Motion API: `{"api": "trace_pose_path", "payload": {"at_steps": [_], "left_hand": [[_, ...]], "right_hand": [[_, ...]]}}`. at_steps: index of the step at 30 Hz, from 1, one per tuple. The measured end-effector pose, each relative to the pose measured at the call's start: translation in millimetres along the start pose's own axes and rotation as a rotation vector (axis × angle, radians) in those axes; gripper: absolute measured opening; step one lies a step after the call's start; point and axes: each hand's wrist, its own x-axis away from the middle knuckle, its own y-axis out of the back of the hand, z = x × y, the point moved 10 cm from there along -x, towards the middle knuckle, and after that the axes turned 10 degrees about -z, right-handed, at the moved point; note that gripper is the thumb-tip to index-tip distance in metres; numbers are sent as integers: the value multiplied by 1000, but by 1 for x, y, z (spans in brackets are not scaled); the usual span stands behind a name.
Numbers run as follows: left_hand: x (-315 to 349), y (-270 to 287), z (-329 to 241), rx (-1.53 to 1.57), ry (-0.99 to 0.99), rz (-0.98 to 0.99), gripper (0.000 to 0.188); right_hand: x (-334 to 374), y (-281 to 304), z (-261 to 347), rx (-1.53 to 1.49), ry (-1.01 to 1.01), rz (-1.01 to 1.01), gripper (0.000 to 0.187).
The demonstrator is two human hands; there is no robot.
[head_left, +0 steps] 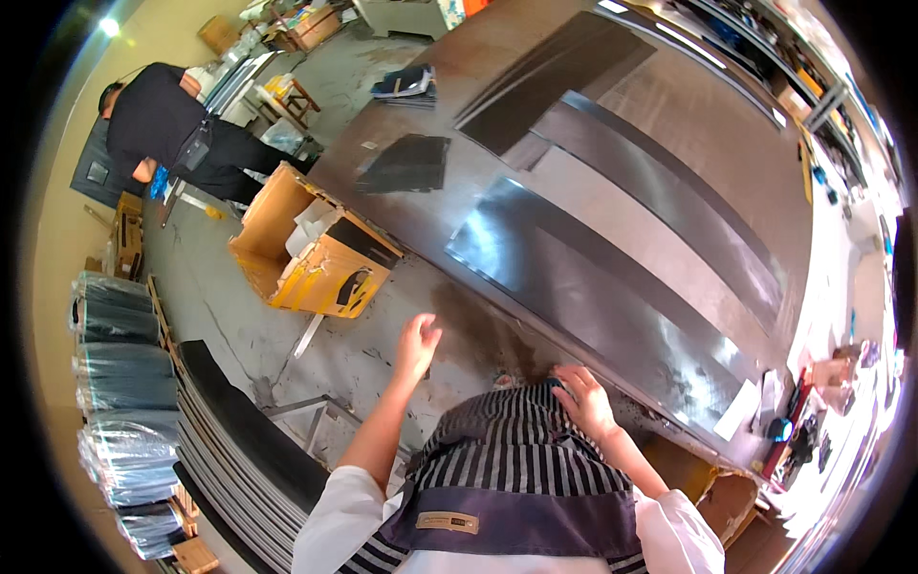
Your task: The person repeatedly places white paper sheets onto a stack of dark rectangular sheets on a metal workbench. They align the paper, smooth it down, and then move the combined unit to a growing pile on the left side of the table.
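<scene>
Workshop floor (203,277), open cardboard box (330,277) holding white material (308,230), hands (415,349) (587,402) apart, left empty, right's grip unclear

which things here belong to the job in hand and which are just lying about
Likely in use:
right hand, at the striped apron
left hand, seemingly empty
nearest long dark sheet, on the table

Likely just lying about:
cardboard box
plastic-wrapped bundles

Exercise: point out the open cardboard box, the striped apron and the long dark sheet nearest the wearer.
Open cardboard box (320,278), head view: outer side wall.
Striped apron (516,442), head view: middle of the stripes.
Long dark sheet (602,298), head view: middle of upper face.
</scene>
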Motion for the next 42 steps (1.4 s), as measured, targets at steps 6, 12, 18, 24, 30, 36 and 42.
{"api": "trace_pose_path", "payload": {"at_steps": [6, 12, 18, 24, 30, 36, 42], "left_hand": [[-141, -12, 22, 67, 50, -214, 32], [-237, 13, 58, -10, 206, -362, 35], [-273, 44, 87, -19, 211, -456, 34], [-255, 44, 41, 78, 139, -191, 30], [-262, 41, 44, 136, 92, 34, 32], [-304, 48, 31, 201, -17, 166, 32], [-351, 34, 24, 271, -116, 202, 36]], "right_hand": [[-49, -26, -2, -9, -50, 88, 28], [-128, -51, -22, -172, -190, 23, 25], [-252, -94, -2, -196, -175, 36, 27], [-400, -190, -4, -31, -92, -6, 33], [-454, -219, -5, 396, -451, -43, 44], [-458, -215, -10, 432, -582, -36, 48], [-462, -212, 27, 267, -497, -177, 28]]}}
